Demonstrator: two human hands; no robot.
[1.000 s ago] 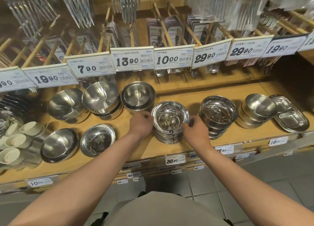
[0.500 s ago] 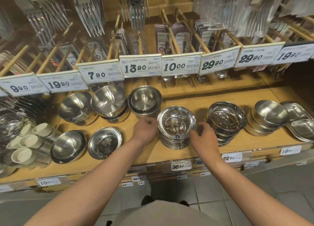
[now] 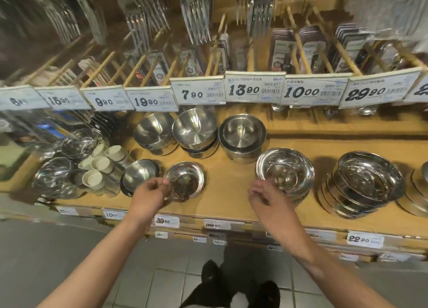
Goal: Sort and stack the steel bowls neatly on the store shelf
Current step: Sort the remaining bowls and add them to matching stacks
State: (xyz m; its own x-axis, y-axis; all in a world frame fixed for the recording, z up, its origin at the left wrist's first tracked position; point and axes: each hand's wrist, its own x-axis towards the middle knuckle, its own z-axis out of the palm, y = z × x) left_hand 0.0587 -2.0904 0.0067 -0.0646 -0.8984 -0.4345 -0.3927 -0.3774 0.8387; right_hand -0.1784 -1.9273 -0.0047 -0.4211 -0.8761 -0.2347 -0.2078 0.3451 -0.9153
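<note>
A shallow, shiny steel bowl sits at the front of the wooden shelf, and the left hand meets its near-left rim, fingers curled there; the blur keeps me from saying whether that grip actually pinches the rim. Just left of it lies a matte steel bowl, tipped toward the camera. To the right, well apart, stands a stack of wide-rimmed shiny bowls. The right hand hovers at the stack's near-left edge with fingers loosely curled and nothing visibly in its grip. Further right is a taller stack of shiny bowls. Behind, along the back of the shelf, three stacks of matte bowls stand in a row: a left one, a middle one and a straight-walled one. White cups cluster at the far left. Price tags hang above, forks above those.
</note>
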